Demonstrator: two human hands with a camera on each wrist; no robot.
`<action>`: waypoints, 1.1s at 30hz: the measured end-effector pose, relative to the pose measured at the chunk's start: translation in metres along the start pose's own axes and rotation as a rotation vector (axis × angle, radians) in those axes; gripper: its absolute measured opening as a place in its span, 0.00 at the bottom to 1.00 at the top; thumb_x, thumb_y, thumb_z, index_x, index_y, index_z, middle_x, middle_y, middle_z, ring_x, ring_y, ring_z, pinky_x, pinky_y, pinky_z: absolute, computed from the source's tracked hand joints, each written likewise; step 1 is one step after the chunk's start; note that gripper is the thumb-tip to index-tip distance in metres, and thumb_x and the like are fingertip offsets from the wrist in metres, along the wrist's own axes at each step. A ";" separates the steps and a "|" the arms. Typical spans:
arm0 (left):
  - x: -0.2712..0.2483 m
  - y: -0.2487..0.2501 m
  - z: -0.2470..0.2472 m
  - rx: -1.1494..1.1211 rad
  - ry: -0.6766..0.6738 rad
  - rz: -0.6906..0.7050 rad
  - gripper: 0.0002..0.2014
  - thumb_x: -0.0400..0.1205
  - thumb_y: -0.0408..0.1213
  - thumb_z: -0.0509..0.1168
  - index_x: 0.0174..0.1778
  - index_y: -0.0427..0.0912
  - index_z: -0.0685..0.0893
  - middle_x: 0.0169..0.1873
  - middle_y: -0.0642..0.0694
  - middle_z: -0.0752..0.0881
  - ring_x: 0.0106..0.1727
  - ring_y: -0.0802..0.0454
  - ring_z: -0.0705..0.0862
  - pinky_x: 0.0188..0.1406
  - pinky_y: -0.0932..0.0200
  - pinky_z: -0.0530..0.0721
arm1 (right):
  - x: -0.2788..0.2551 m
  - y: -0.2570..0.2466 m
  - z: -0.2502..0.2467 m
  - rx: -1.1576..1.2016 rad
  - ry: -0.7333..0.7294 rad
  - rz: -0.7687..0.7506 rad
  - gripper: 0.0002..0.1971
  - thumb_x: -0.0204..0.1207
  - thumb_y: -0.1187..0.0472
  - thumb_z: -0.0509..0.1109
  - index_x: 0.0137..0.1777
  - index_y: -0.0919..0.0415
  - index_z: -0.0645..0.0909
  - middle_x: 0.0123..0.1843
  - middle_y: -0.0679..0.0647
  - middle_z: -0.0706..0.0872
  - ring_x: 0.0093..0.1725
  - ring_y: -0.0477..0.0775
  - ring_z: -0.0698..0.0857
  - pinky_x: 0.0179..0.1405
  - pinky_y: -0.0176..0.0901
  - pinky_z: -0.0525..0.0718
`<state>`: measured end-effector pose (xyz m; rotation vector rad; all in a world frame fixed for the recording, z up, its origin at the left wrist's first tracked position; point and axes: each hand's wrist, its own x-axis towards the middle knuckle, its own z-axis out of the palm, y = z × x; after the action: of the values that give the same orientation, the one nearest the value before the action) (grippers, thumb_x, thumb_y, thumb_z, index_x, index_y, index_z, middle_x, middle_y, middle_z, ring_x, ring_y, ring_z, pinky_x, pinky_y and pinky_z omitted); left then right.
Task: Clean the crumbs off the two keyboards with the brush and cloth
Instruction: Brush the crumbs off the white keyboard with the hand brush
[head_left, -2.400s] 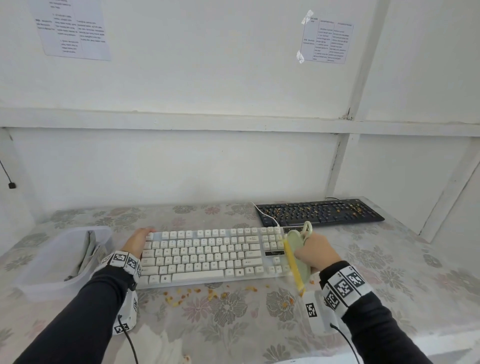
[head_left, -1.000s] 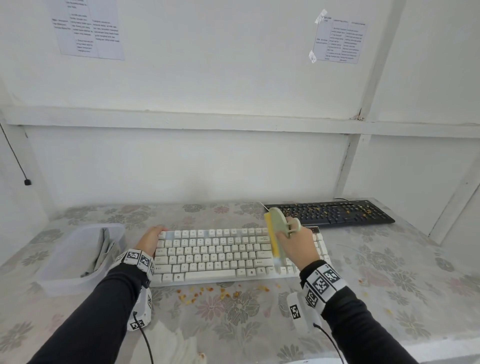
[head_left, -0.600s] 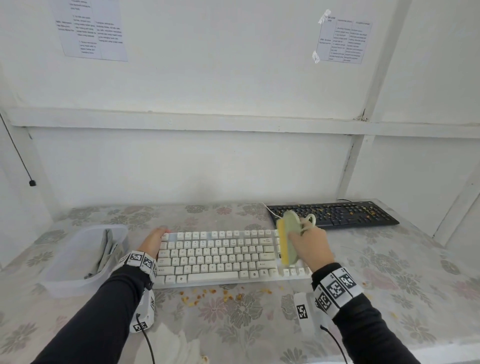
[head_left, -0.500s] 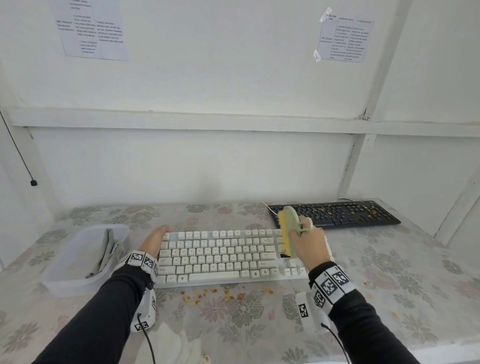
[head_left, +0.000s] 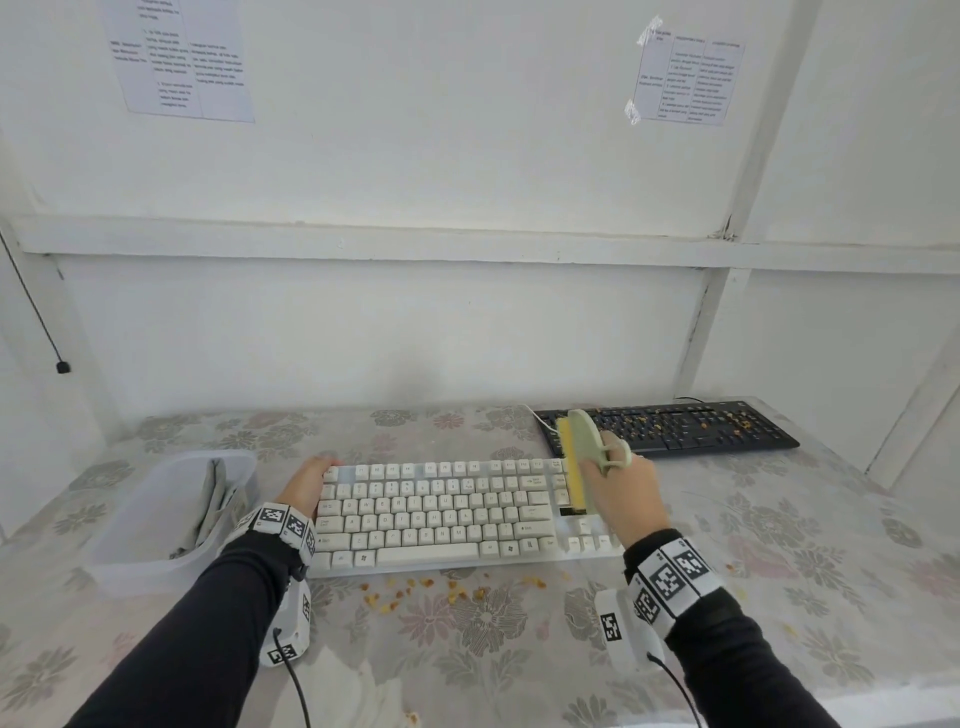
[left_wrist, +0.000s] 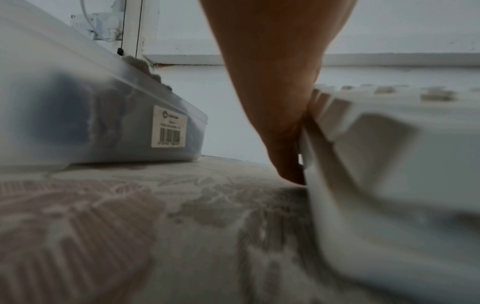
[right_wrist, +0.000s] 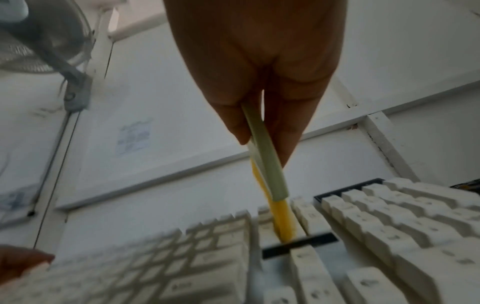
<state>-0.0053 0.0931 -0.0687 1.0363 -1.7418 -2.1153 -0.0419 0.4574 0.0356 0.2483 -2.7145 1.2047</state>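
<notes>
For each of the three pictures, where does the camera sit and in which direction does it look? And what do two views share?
Head: looks forward and down at the table; both sleeved arms show.
Left wrist: low by the table, looks along the left hand at the white keyboard edge and plastic bin.
Right wrist: low, looks up along the right hand holding the brush.
Shared: all three show the white keyboard.

Walls: white-painted panel walls (head_left: 415, 171) crossed by a horizontal white batten (head_left: 363, 244) and upright white posts (head_left: 696, 332).
Papers: two printed white paper sheets (head_left: 182, 62) taped high up, well apart.
Cable: thin black cord (head_left: 36, 312) hanging at left.
Worktop: grey floral-patterned cloth-covered worktop (head_left: 467, 649).
Fan: possibly a grey wire-guard fan (right_wrist: 39, 47), blurred.
Light: soft, even.
</notes>
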 end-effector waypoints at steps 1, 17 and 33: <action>0.004 -0.002 -0.002 -0.003 0.004 -0.005 0.11 0.77 0.50 0.61 0.39 0.48 0.80 0.40 0.35 0.84 0.46 0.37 0.84 0.63 0.32 0.78 | -0.001 0.001 0.002 0.011 0.000 -0.027 0.08 0.78 0.66 0.61 0.54 0.63 0.77 0.34 0.58 0.81 0.29 0.55 0.78 0.27 0.41 0.78; -0.025 0.008 0.006 -0.003 0.029 -0.001 0.10 0.80 0.49 0.60 0.43 0.46 0.79 0.35 0.38 0.82 0.39 0.40 0.82 0.57 0.37 0.80 | 0.013 0.011 -0.007 -0.180 0.025 0.022 0.03 0.78 0.64 0.62 0.45 0.62 0.71 0.30 0.53 0.75 0.27 0.49 0.74 0.20 0.29 0.64; -0.031 0.012 0.011 0.082 0.004 0.033 0.12 0.83 0.48 0.57 0.39 0.46 0.78 0.37 0.38 0.82 0.42 0.41 0.81 0.56 0.43 0.79 | 0.017 0.018 -0.015 -0.217 -0.051 0.073 0.10 0.74 0.61 0.67 0.52 0.66 0.79 0.32 0.53 0.78 0.28 0.45 0.75 0.22 0.32 0.70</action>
<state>0.0065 0.1159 -0.0451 1.0247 -1.8454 -2.0364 -0.0610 0.4787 0.0362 0.1549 -2.8917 0.9208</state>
